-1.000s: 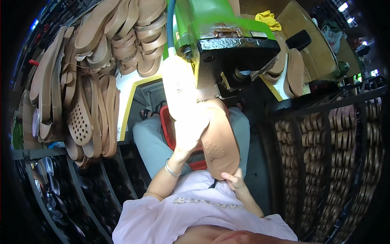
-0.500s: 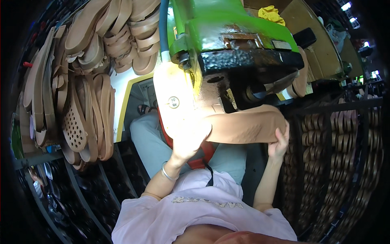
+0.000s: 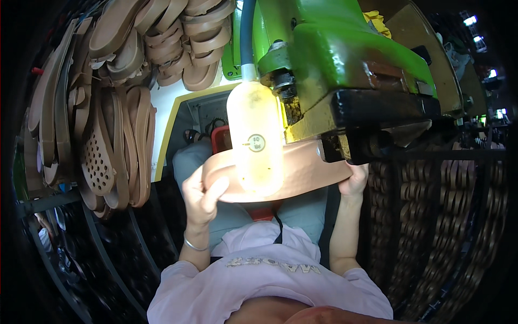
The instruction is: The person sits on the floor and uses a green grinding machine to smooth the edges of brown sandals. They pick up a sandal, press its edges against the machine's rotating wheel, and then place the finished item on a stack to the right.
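Green machine (image 3: 345, 59) looms over the work, black head (image 3: 386, 110) overlapping the right end of the brown sole (image 3: 307, 170), which now lies crosswise under the glowing lamp (image 3: 255, 137) and sits further left than half a second ago, so probably a different stretch of edge is at the head. Left hand (image 3: 202, 197) has come out from behind the lamp, grip clamped on the sole's left end, thumb on the upper face. Right hand (image 3: 354, 179) grip is closed on the right end, fingers partly hidden; two-ended hold should give good angle control.
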Available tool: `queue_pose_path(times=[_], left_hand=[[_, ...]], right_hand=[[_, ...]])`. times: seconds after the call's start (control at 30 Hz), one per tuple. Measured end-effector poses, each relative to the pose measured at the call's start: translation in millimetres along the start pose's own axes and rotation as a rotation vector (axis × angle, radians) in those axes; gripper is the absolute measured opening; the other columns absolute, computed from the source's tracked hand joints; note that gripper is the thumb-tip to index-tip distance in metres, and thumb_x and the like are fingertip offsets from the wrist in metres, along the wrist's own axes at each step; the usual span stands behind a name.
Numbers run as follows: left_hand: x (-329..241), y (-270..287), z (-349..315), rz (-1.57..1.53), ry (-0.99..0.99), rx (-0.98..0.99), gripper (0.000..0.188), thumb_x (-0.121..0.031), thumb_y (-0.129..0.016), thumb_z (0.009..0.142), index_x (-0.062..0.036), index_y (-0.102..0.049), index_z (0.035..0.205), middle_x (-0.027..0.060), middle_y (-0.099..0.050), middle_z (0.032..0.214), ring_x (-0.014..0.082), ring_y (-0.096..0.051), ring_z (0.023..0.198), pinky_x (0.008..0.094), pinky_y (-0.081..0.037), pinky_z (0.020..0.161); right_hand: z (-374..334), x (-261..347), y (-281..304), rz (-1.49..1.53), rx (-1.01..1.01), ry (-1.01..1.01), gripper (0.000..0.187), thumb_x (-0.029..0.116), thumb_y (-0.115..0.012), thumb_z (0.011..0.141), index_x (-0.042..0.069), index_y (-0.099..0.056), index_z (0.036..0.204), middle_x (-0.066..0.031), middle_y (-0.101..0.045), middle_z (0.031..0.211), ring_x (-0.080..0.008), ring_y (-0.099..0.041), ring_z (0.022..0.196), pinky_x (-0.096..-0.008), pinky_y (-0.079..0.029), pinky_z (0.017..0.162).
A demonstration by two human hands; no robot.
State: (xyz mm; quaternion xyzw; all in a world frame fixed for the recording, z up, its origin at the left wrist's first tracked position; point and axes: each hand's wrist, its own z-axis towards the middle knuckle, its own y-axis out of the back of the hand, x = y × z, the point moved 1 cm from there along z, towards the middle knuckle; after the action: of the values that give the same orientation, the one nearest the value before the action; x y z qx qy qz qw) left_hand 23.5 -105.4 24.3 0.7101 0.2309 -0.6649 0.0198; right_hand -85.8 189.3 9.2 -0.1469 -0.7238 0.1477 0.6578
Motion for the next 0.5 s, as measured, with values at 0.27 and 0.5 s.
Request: queue_pose_path(times=[0.27,0.5], left_hand=[[22.9,54.5,-44.5,-0.126,0.19,-0.107,0.057,-0.016,-0.065,0.078,0.0109,-0.047,0.125,0.0157,-0.059,0.118,0.0205,-0.056,0.111,0.0313,-0.041,0.1],[39.8,66.4,-74.6,-0.183,0.454,0.252,0.061,-0.011,-0.072,0.074,0.011,-0.048,0.125,0.0153,-0.06,0.118,0.0198,-0.057,0.11,0.0314,-0.041,0.099]], right_hand=[[-7.2,-3.0,-39.7,-0.038,0.14,-0.073,0.037,0.0,-0.065,0.077,0.002,-0.05,0.11,-0.0096,-0.062,0.102,-0.0154,-0.059,0.095,-0.0279,-0.045,0.086],[8.8,-4.2,-79.6,-0.156,0.352,-0.087,0.034,-0.001,-0.072,0.073,-0.002,-0.06,0.104,-0.0101,-0.066,0.1,-0.0152,-0.063,0.093,-0.028,-0.049,0.085]])
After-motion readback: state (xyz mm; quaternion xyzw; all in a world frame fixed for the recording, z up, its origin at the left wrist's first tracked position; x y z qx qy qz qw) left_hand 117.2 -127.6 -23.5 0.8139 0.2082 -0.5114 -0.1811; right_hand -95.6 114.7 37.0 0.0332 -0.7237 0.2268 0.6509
